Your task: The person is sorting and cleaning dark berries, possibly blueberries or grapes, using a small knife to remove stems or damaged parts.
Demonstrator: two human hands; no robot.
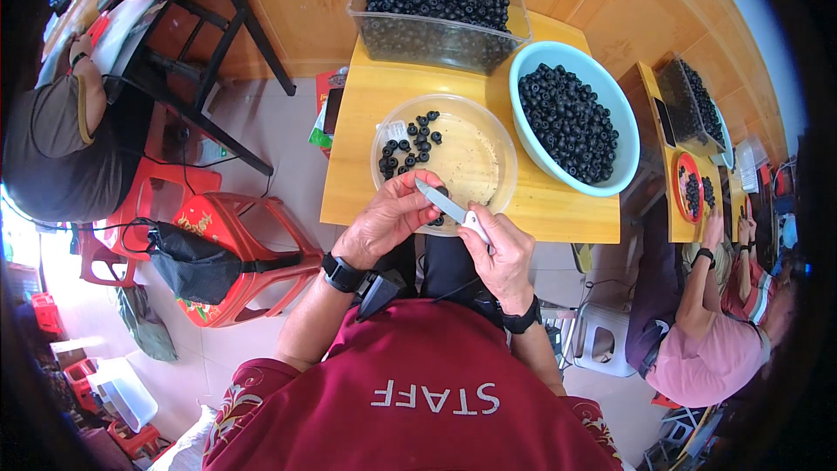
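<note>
My left hand [390,218] pinches a small round black piece [442,192] between thumb and fingers, above the near edge of a shallow clear round tray [501,144]. In my right hand [503,257] is a small knife [446,204] with a pale blade and a white handle. The blade crosses in front of the black piece and partly hides it; whether it touches cannot be told. On the tray's left side lie several loose black ring-shaped pieces [423,144] with holes in their middles, and its bottom carries small crumbs.
A light-blue bowl [626,126] full of such pieces stands right of the tray on the wooden table [349,157]. Behind is a clear rectangular bin [519,4], heaped too. Red stools [288,249] and a person [61,139] are at left; other people [711,349] work at right.
</note>
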